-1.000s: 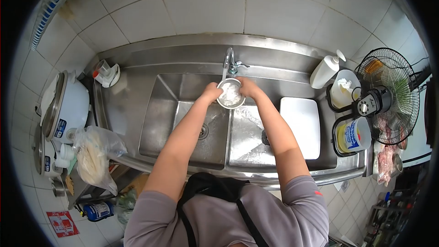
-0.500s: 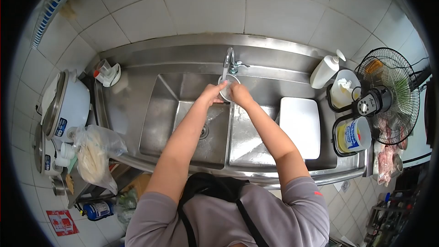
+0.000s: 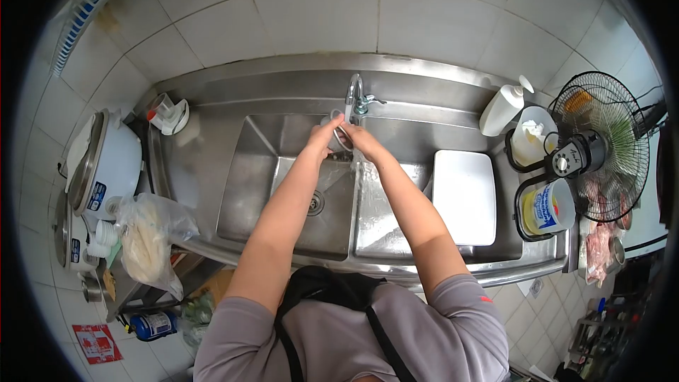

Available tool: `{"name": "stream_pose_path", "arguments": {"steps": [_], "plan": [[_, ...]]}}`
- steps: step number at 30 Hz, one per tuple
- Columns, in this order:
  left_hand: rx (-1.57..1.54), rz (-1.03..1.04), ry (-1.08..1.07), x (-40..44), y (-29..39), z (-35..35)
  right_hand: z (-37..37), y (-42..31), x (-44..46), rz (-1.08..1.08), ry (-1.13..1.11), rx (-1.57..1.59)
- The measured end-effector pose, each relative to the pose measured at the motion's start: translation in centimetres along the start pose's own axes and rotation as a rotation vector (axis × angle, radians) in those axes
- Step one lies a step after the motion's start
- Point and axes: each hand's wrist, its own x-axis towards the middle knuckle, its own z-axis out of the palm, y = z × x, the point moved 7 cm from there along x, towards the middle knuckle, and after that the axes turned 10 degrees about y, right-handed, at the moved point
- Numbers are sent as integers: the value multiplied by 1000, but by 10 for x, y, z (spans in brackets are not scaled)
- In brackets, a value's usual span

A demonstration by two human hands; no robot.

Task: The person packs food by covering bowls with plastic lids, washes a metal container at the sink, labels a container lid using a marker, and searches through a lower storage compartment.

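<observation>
Under the running tap (image 3: 356, 88) I hold a small, light-coloured round bowl (image 3: 344, 139), tilted so that its rim is partly edge-on. My left hand (image 3: 325, 134) is closed around its left side. On the other side my right hand (image 3: 362, 141) presses against it with the fingers together. Most of the bowl is hidden by my fingers, so its exact kind, bowl or cup, is hard to make out. Both hands are above the divider between the left basin (image 3: 290, 230) and the right basin (image 3: 385, 237). Water splashes below them.
A white rectangular tray or board (image 3: 464, 198) lies in the right basin. A white pump bottle (image 3: 503, 110), tubs in black holders and a black fan (image 3: 601, 148) stand right. Rice cookers (image 3: 109, 163) and a plastic bag (image 3: 147, 244) are left.
The bowl has turned from its open mouth facing up to a steeper tilt. My right hand has shifted from over the rim to its right side.
</observation>
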Motion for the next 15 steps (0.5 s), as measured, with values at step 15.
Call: {"name": "stream_pose_path", "arguments": {"steps": [15], "plan": [[9,-81,-34,4,-15,14,-24,-30,2,-466,267,-517]]}}
